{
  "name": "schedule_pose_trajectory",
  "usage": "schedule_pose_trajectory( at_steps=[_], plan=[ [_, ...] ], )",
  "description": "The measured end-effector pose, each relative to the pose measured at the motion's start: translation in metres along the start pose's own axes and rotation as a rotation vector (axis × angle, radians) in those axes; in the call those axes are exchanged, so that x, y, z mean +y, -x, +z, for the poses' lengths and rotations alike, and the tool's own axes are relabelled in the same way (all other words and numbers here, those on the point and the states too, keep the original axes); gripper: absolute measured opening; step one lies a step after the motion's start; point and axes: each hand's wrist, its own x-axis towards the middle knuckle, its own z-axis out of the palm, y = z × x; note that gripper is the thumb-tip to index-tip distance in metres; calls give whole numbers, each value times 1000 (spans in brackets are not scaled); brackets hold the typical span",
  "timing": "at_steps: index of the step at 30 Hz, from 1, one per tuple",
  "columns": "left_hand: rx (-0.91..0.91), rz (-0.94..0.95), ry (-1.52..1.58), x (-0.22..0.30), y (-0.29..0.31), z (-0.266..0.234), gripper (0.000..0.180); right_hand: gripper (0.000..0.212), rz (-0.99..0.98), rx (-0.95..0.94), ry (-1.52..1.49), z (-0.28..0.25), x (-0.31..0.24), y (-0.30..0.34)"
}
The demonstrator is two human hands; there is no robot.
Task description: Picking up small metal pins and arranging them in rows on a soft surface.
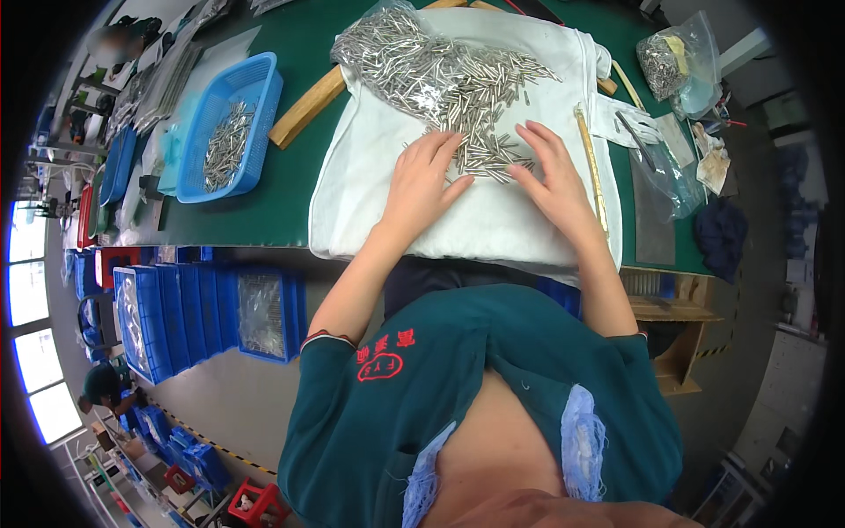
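Left hand (421, 182) and right hand (556, 185) spread, bracketing the near end of loose pins (482, 154), likely to stop scatter; no pinch visible. Pins lie mid-cloth, beside the clear bag (383, 57) at far left. Cloth (352, 198) probably curbs rolling. Bare cloth runs near to the table (264, 216) edge. Wood bar (306, 107), then basket (257, 157), limit left room; rod (591, 167) bounds right.

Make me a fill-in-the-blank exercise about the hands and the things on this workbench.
The left hand and right hand are beside loose metal pins, which lie on a ____ cloth.
The basket left of the cloth is coloured ____.
The bar between basket and cloth is made of ____.

Missing words: white; blue; wood.
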Motion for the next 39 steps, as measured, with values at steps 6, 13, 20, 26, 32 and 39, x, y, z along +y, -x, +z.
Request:
schedule_pose_trajectory(
  at_steps=[6, 13, 20, 26, 32, 39],
  plan=[
    [-79, 28, -62, 23, 13, 0, 44, 43, 297, -163, 77, -17, 1, 37],
    [-76, 69, -39, 38, -17, 25, 34, 27, 91, -71, 66, 14, 0, 23],
    [-58, 12, -228, -1, -27, 14, 16, 28, 240, -86, 56, -1, -6, 34],
    [2, 110, -73, 18, -25, 17, 14, 24, 266, -25, 141, -3, 0, 38],
    [-103, 112, -96, 39, -20, 28, 14, 23, 184, -65, 144, 10, -3, 24],
    [-31, -19, -65, 28, -21, 10, 12, 20, 114, -99, 63, 9, -20, 33]
  ],
)
